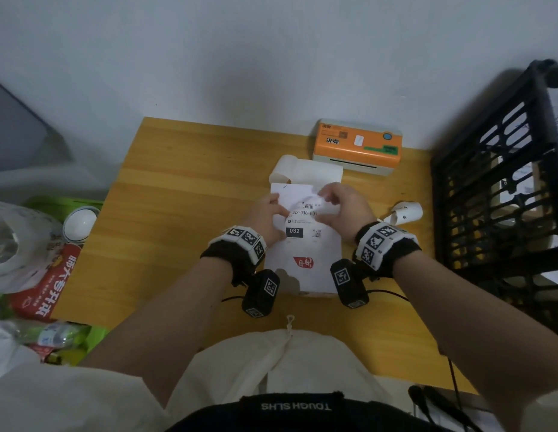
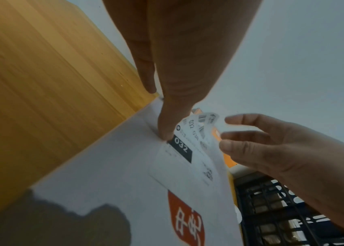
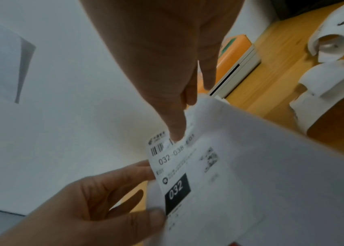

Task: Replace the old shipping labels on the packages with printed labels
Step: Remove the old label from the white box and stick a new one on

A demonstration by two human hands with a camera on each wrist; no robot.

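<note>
A white package (image 1: pixel 302 263) with a red logo lies flat on the yellow wooden table (image 1: pixel 177 213), straight in front of the person. A shipping label (image 1: pixel 302 227) printed with a barcode, the number 032 in a black block and a small square code sits on the package's upper face. The label's near part lies flat on the package, while its far end is lifted and curled up off the surface.

The left hand (image 1: pixel 268 218) rests at the label's left edge; in the left wrist view one fingertip (image 2: pixel 166 133) presses down right beside the black 032 block, and the right wrist view shows finger and thumb closing on that same edge of the label. The right hand (image 1: pixel 343 210) holds the raised far end, its fingers curled over it, with one fingertip (image 3: pixel 177 133) pushing onto the barcode strip.

Beyond the package lies a sheet of blank labels (image 1: pixel 305 171) with one end rolled up, and behind that stands an orange and white label printer (image 1: pixel 358 148). Curled strips of white backing paper (image 1: pixel 405 212) lie on the table to the right of the hands. A black plastic crate (image 1: pixel 502 182) stands at the table's right edge. At the left sit a white bowl (image 1: pixel 79 224) and a red printed packet (image 1: pixel 50 282).
</note>
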